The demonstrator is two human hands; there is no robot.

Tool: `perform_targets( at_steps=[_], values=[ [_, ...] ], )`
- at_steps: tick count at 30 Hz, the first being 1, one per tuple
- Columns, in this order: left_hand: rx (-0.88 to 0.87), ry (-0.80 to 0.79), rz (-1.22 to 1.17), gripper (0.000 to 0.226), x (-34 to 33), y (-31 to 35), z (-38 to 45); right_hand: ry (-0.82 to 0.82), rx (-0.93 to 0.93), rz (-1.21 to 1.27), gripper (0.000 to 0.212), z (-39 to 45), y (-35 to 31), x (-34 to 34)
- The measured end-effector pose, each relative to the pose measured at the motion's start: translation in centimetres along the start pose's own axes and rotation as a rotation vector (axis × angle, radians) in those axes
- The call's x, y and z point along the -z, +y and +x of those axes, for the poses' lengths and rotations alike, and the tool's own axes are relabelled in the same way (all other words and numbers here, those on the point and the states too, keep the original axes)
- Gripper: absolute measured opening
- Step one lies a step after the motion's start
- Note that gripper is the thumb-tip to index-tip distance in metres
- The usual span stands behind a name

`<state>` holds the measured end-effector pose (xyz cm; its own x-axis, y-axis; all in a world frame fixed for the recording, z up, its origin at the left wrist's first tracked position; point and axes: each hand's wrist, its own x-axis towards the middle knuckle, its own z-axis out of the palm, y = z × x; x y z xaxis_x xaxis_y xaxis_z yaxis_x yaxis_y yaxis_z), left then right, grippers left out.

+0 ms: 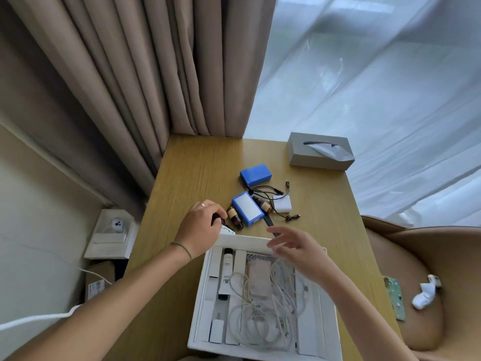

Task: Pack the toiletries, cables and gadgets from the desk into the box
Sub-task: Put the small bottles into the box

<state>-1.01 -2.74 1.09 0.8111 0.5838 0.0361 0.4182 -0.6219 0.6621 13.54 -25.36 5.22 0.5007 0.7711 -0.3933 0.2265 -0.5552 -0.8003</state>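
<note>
The open white box (201, 290) sits at the near edge of the wooden desk (197, 173); inside lie a white tube (227, 273), coiled white cables (263, 308) and a small white charger (216, 330). My left hand (201, 225) grips a small dark object at the box's far left corner, beside a small brown bottle (235, 218). My right hand (294, 247) hovers above the box's far edge, fingers spread and holding nothing. Beyond lie two blue packs (246, 212) (255, 174), black leads (270, 191), a second brown bottle (264, 206) and a white block (282, 205).
A grey tissue box (320, 151) stands at the desk's far right corner. Curtains hang behind the desk. A tan chair (416, 256) on the right holds a white crumpled item (425, 295), with a patterned phone (394, 298) at the desk's right edge. A white device (117, 225) sits left of the desk.
</note>
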Motion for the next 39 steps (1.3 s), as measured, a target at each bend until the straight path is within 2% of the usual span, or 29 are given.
perform_targets(
  at_steps=[4,8,11,15,19,25,29,32,37,39],
  values=[
    [-0.017,-0.146,0.136,0.022,-0.2,0.2,3.6,0.13,-0.051,0.087,0.028,4.5,-0.6,0.5],
    [-0.133,-0.289,0.314,0.026,-1.0,-0.2,7.0,0.18,-0.089,0.094,0.028,8.4,-0.6,0.5],
    [-0.271,-0.43,0.511,0.033,-2.4,-0.7,8.9,0.207,-0.13,0.072,0.024,11.0,0.0,0.4],
    [-0.6,-0.603,0.862,0.034,-4.1,-2.0,10.4,0.26,-0.159,-0.037,0.027,13.8,1.2,-0.1],
    [-0.759,-0.649,0.969,0.028,-5.5,-3.4,11.6,0.3,-0.159,-0.152,0.027,15.5,2.2,-0.4],
    [-0.887,-0.647,1.003,0.023,-6.9,-4.2,12.7,0.316,-0.208,-0.297,0.022,17.7,3.6,-0.4],
    [-0.901,-0.678,1.015,0.016,-7.7,-4.7,12.8,0.299,-0.232,-0.377,0.02,19.1,3.9,-0.5],
    [-0.824,-0.629,0.965,0.014,-7.9,-5.5,12.8,0.287,-0.23,-0.452,0.023,19.8,3.9,-0.6],
    [-0.555,-0.386,0.596,0.02,-5.3,-5.4,12.0,0.246,-0.198,-0.603,0.03,20.8,4.0,-0.9],
    [-0.443,-0.341,0.43,0.018,-3.8,-4.9,11.3,0.234,-0.2,-0.655,0.028,21.1,4.2,-1.2]
  ],
)
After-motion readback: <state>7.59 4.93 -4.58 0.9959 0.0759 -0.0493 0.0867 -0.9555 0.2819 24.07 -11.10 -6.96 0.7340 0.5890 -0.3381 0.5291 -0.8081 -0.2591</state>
